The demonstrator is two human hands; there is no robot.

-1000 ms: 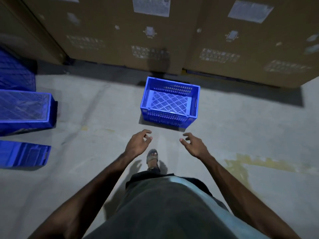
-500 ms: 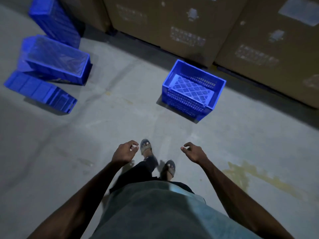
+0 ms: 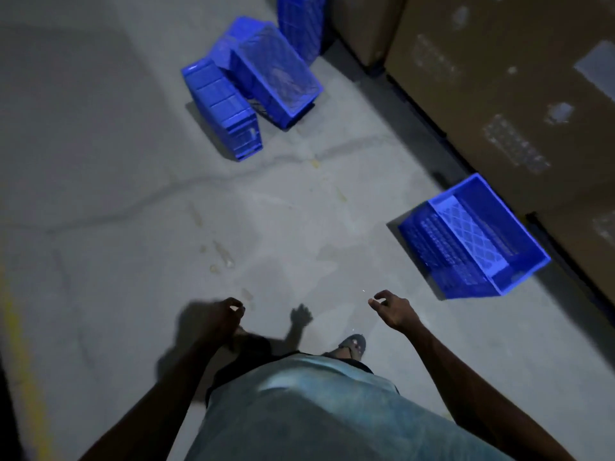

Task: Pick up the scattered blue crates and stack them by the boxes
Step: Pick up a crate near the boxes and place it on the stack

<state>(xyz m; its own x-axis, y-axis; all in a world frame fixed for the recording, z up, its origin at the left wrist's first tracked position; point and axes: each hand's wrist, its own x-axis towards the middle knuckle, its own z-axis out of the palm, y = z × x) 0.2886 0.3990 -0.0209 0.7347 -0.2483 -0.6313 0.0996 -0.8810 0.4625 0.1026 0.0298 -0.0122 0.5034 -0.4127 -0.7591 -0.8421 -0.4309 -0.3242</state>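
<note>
A person seen from above wears a pale, grey-blue short-sleeved shirt (image 3: 309,414) that fills the lower middle of the view, its fabric smooth and plain with no visible print, and dark shorts or trousers (image 3: 246,357) show as a black band just past the shirt's hem. Both forearms are bare from where they enter the view down to the left hand (image 3: 219,319) and right hand (image 3: 394,311), with no watch, glove or ring that can be made out in the dim light. One foot wears a grey open sandal (image 3: 351,344) with toes showing.
</note>
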